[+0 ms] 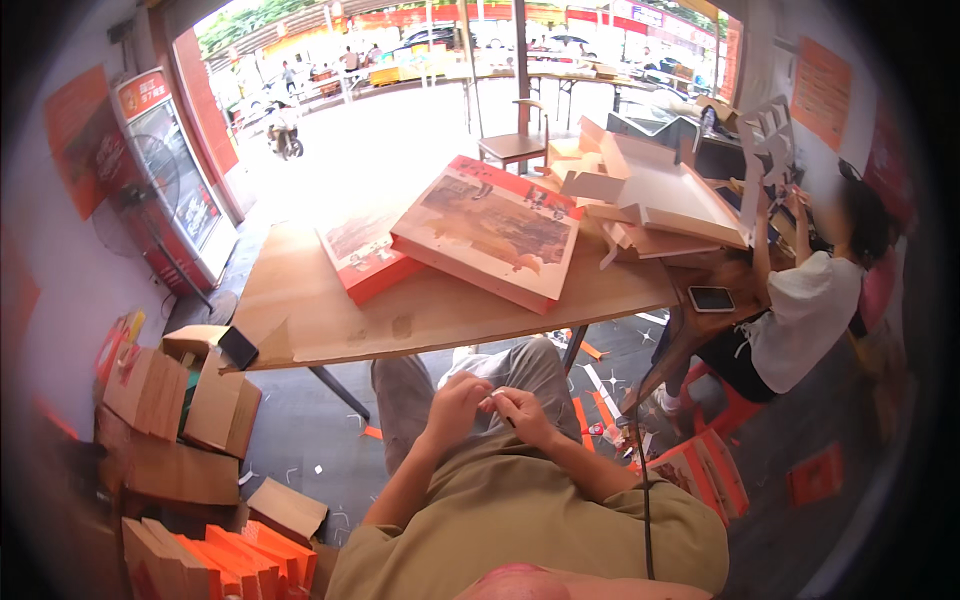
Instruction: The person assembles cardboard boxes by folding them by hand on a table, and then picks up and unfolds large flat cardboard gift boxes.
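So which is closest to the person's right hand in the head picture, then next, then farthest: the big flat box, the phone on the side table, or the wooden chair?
From the right hand:
1. Big flat box, on the table ahead.
2. Phone, right, on the side table; close to the box's distance.
3. Wooden chair, far behind the table.

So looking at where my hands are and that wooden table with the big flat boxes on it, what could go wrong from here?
The large flat red-edged printed box lies tilted across a smaller red box, reaching toward the wooden table edge; a knock could slide it off. Your left hand and right hand pinch a small white piece over your lap, so it might drop among the floor scraps. The black smartphone at the table corner could fall.
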### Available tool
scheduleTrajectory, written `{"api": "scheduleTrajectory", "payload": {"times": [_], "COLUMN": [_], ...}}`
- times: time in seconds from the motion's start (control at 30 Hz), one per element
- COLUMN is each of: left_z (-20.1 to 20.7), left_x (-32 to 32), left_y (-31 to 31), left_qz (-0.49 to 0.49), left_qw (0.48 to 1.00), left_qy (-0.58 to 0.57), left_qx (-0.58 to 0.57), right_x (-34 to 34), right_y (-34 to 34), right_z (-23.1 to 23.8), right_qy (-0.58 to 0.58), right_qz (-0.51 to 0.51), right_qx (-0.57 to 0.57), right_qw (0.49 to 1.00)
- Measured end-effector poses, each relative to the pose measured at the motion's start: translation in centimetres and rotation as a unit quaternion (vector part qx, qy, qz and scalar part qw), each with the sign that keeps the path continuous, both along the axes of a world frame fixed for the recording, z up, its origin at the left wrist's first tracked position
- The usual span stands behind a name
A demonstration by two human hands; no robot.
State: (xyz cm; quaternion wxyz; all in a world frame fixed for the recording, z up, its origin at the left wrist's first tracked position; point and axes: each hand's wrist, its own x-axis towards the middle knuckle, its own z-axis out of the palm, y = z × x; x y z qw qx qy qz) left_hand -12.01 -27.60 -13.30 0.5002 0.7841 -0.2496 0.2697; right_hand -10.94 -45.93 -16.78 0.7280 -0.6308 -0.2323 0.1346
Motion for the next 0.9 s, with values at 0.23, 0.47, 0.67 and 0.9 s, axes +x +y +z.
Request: {"api": "scheduleTrajectory", "payload": {"times": [0.23,0.47,0.67,0.9], "left_z": [0.0,-1.3,-1.8,-2.3], "left_x": [-0.7,-0.5,-0.1,-0.3], "left_y": [-0.9,-0.1,-1.0,-1.7], "left_qz": [0.066,-0.061,-0.111,-0.081], "left_qw": [0.987,0.933,0.923,0.916], "left_qy": [0.134,0.335,0.310,0.348], "left_qx": [-0.058,-0.116,-0.199,-0.180], "right_x": [0.6,0.7,0.9,-0.3], "right_y": [0.0,0.0,0.5,-0.5], "right_z": [-0.9,-0.4,-1.5,-2.4], "right_qy": [0.171,0.208,0.303,0.031], "right_qz": [0.044,0.027,-0.116,-0.052], "right_qx": [0.191,0.333,0.302,0.201], "right_qw": [0.966,0.919,0.896,0.978]}}
